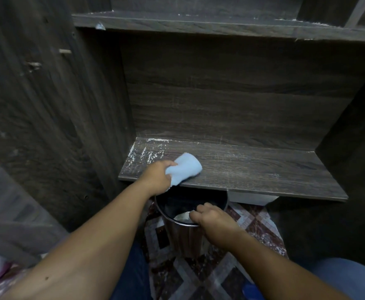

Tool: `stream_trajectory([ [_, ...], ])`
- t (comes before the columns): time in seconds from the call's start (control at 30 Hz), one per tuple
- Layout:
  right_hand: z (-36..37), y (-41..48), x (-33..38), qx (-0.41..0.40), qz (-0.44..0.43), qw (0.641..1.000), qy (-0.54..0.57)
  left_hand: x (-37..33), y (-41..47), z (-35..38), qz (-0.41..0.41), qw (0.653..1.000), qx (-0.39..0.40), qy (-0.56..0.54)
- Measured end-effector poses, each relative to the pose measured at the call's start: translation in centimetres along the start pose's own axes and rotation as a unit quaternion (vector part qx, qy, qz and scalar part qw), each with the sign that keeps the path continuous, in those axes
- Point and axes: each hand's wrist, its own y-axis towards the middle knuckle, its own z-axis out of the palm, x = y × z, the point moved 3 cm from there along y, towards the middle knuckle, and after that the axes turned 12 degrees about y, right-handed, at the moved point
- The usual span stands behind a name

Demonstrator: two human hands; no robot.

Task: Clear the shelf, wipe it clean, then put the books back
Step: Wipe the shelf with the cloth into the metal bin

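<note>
Head view: the left hand [157, 176] clenches a cloth [184, 167] pressed on the shelf [263, 169] at its front edge, while the right hand [212, 217] grips the rim of a bin [181, 237] held just under that edge. White dust [147, 154] lies at the shelf's left rear, mostly left of the bin; a straight forward sweep would probably drop it onto the floor. No books are in view.

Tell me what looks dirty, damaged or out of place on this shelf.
White powder streaks the left rear corner of the shelf, beside the blue cloth in the left hand. More white crumbs line the upper shelf, whose front edge has a pale chip near its left end. The right hand holds a bin below.
</note>
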Motion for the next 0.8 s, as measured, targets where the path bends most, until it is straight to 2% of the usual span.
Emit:
stream_trajectory([
  [0.2, 0.3, 0.8, 0.1, -0.008, -0.006, 1.000, 0.026, 2.2, -0.7, -2.1, -0.121, 0.983, -0.135, 0.015],
  [0.3, 0.7, 1.4, 0.0, -0.007, -0.002, 1.000, 0.030, 3.2, -1.1, -2.5, -0.199, 0.967, -0.159, 0.025],
  [0.37, 1.0, 1.7, 0.1, -0.001, 0.004, 1.000, 0.031, 3.7, -1.2, -2.6, -0.222, 0.960, -0.167, 0.041],
  [0.47, 1.4, 2.5, 0.2, 0.018, 0.007, 0.999, 0.028, 4.4, -1.2, -2.5, -0.231, 0.956, -0.166, 0.075],
  [0.57, 1.5, 3.1, 0.6, 0.026, 0.009, 0.999, 0.033, 4.7, -1.3, -2.3, -0.231, 0.946, -0.161, 0.159],
  [0.67, 1.4, 3.6, 0.9, 0.026, 0.009, 0.999, 0.030, 4.9, -1.2, -1.9, -0.223, 0.924, -0.150, 0.271],
  [0.8, 1.4, 4.0, 1.0, 0.030, 0.012, 0.999, 0.024, 5.6, -0.6, -0.9, -0.220, 0.894, -0.090, 0.381],
])
